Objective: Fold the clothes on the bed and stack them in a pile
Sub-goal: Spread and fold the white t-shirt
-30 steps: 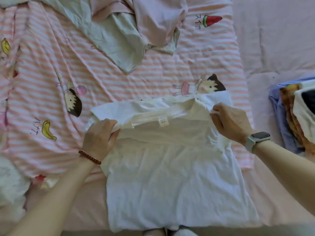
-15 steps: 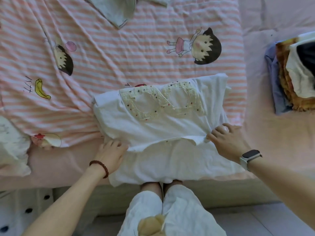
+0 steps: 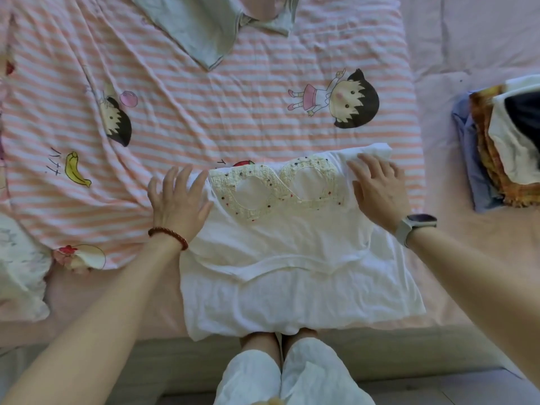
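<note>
Head view looks down on a white top (image 3: 292, 252), folded and lying flat at the near edge of the bed (image 3: 482, 244). Left hand (image 3: 178, 200) and right hand (image 3: 377, 188) press its far corners, fingers straight and spread, gripping nothing. Folded clothes pile (image 3: 502, 147) sits well apart on the right.

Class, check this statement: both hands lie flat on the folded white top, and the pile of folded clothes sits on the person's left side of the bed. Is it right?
Not quite. The head view shows the pile of folded clothes on the person's right side of the bed. The rest holds: the left hand and right hand lie flat on the folded white top.
</note>
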